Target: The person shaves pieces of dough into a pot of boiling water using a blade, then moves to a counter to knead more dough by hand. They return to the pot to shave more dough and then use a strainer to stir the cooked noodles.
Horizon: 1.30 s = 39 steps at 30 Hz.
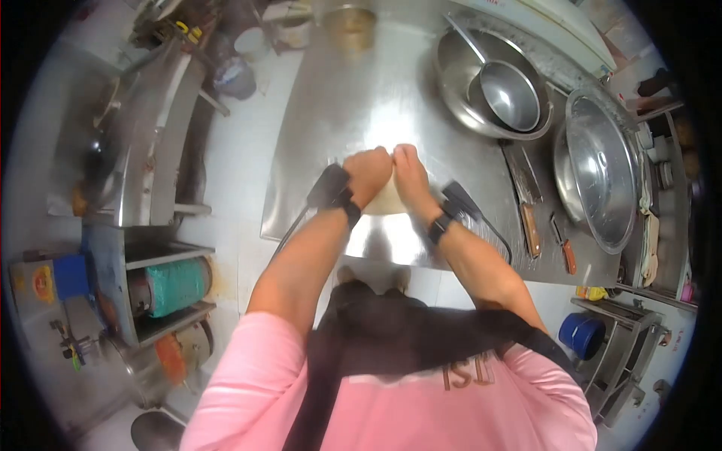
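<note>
Near the front edge of the steel table (316, 128), my left hand (368, 174) and my right hand (408, 174) are side by side, their fingertips almost touching. Both have curled fingers and look closed. A pale, flat, dough-like piece (385, 198) shows on the table between and below them. Whatever the fingers grip is hidden. Each wrist wears a dark band with a black device and a cable.
To the right lie a cleaver (526, 203) and a small knife (564, 244). Beyond them are a large steel bowl (459, 83) holding a ladle (510, 96), and another wide bowl (602, 173). A metal container (350, 28) stands at the far edge.
</note>
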Each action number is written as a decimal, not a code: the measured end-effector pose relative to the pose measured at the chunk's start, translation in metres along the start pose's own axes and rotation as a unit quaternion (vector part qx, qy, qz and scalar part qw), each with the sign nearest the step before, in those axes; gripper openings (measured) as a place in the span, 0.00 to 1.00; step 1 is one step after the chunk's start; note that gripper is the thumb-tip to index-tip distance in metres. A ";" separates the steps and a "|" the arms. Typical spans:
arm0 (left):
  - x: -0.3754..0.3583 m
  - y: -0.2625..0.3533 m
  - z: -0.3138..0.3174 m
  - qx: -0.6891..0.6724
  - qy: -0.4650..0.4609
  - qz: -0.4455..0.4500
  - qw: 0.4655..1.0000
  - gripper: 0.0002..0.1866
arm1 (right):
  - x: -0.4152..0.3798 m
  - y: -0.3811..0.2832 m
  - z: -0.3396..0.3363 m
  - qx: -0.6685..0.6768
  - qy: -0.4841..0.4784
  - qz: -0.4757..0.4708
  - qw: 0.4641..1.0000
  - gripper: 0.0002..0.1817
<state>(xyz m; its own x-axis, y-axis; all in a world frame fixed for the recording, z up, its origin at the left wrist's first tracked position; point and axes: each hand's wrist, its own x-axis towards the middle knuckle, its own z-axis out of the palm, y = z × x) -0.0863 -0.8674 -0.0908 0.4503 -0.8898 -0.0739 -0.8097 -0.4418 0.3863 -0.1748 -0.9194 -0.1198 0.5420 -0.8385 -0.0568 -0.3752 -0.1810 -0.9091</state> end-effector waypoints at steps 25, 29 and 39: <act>-0.086 0.017 0.028 0.039 0.133 0.129 0.982 0.14 | -0.069 0.037 -0.075 -0.121 0.089 -0.117 0.982 0.21; -0.154 -0.013 0.023 0.098 0.066 0.224 0.967 0.29 | -0.088 0.098 -0.224 -0.372 0.171 -0.069 0.910 0.26; -0.079 0.002 0.005 0.079 0.034 0.200 0.976 0.40 | -0.089 0.117 -0.261 -0.402 0.066 0.043 0.912 0.28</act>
<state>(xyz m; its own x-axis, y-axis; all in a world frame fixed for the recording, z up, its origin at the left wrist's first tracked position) -0.1254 -0.7983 -0.0886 0.1062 -0.9875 0.1168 -0.9713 -0.0779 0.2247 -0.4636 -1.0006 -0.1136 0.4082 -0.9127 -0.0154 -0.8717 -0.3847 -0.3036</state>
